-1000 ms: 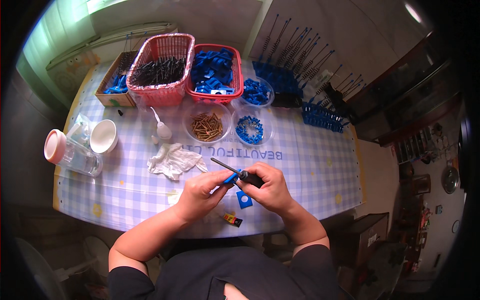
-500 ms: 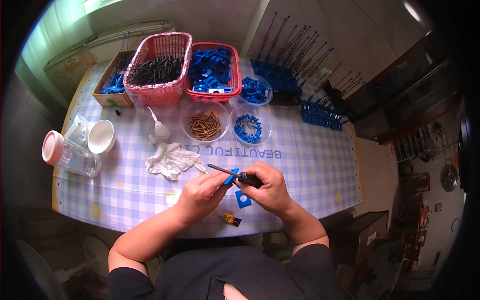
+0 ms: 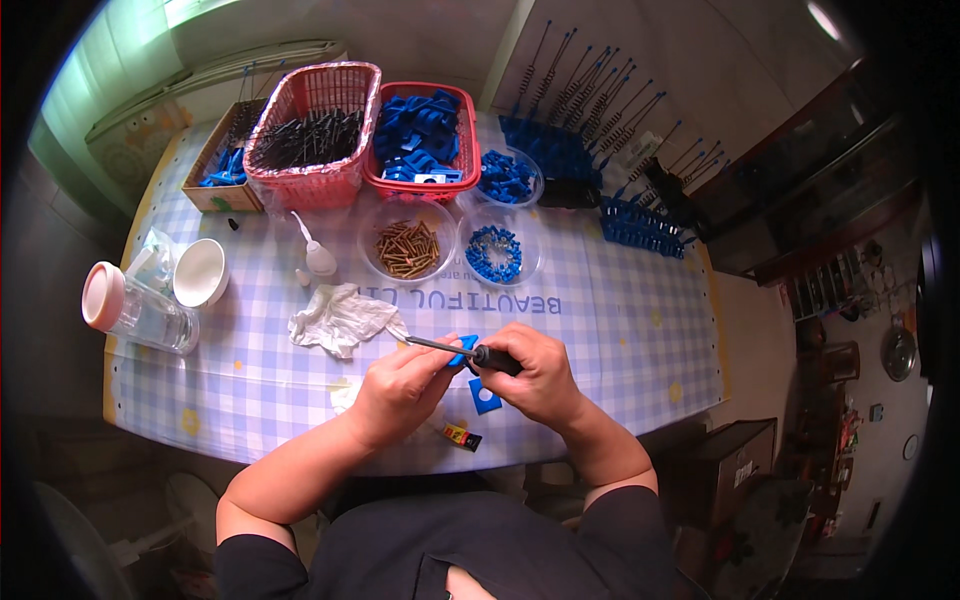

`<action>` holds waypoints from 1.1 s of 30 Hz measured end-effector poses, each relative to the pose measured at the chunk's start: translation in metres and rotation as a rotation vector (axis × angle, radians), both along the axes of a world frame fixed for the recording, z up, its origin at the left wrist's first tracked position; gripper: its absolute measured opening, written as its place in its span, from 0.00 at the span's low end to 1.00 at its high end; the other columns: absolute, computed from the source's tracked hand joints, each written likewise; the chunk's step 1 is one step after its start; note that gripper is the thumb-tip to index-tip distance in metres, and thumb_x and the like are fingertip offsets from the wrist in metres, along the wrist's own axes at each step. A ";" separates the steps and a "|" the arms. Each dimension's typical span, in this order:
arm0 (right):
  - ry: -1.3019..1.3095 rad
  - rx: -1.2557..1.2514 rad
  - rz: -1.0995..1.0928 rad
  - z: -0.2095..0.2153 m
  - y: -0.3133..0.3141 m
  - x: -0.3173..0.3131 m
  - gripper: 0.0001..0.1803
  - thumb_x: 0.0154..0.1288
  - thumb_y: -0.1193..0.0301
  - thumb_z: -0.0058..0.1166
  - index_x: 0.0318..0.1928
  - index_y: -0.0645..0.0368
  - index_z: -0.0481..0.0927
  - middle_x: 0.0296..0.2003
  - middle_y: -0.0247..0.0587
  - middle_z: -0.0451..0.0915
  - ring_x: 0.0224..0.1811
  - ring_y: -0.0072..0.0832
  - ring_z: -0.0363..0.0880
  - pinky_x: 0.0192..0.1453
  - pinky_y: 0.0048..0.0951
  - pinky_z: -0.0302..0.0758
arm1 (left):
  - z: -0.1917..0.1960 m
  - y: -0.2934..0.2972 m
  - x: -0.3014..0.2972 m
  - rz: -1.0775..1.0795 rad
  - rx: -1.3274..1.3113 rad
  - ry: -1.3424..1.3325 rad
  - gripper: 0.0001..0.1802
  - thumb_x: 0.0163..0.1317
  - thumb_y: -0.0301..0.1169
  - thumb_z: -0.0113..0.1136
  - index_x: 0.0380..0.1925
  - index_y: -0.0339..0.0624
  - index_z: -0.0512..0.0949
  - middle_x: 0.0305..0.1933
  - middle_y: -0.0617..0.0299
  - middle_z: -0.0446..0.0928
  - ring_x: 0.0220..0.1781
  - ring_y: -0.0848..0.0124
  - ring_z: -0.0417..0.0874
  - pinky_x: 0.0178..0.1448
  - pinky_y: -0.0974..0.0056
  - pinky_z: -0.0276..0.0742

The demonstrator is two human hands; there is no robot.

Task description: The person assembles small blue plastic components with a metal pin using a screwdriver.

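My left hand (image 3: 400, 395) is closed on a small blue plastic part (image 3: 463, 351) over the near middle of the table. In my right hand (image 3: 540, 375) is a black-handled screwdriver (image 3: 498, 360), its dark shaft pointing left across the blue part and my left fingers. Whether the shaft touches the part, I cannot tell. Just below the hands lies a flat blue piece (image 3: 486, 398) with a round white centre. Nearer the table's front edge is a small black and yellow tube (image 3: 461, 437).
Tubs of copper-coloured screws (image 3: 407, 250) and small blue pieces (image 3: 494, 254) stand beyond my hands. Behind them are a pink basket (image 3: 318, 178) and a red basket (image 3: 425, 188). Leftward lie a crumpled tissue (image 3: 340, 320), a white bowl (image 3: 202, 273) and a jar (image 3: 150, 315). Blue racks (image 3: 640, 228) hold spring-wrapped rods.
The screwdriver's tip has shifted slightly left and down, so its shaft lies flatter. The blue part stays in my left hand, and the whole view has moved very little.
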State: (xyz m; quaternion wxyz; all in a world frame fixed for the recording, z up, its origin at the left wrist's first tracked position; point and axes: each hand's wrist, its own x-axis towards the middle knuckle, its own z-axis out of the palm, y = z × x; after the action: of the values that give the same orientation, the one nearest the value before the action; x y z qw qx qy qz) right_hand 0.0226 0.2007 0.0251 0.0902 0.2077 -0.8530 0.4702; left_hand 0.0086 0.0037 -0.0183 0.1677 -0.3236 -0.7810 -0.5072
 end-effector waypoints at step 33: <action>-0.253 -0.154 -0.111 0.003 0.006 -0.003 0.06 0.58 0.76 0.65 0.37 0.63 0.82 0.30 0.31 0.76 0.31 0.16 0.71 0.35 0.19 0.68 | 0.006 -0.005 -0.002 -0.200 0.364 -0.762 0.14 0.64 0.19 0.59 0.50 0.33 0.79 0.42 0.59 0.84 0.45 0.76 0.83 0.49 0.70 0.79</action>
State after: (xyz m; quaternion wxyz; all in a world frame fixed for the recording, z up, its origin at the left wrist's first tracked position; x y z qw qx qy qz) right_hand 0.0193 0.2066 0.0278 0.0236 0.0916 -0.8293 0.5508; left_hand 0.0069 -0.0014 -0.0128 -0.1284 -0.1524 -0.6497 -0.7336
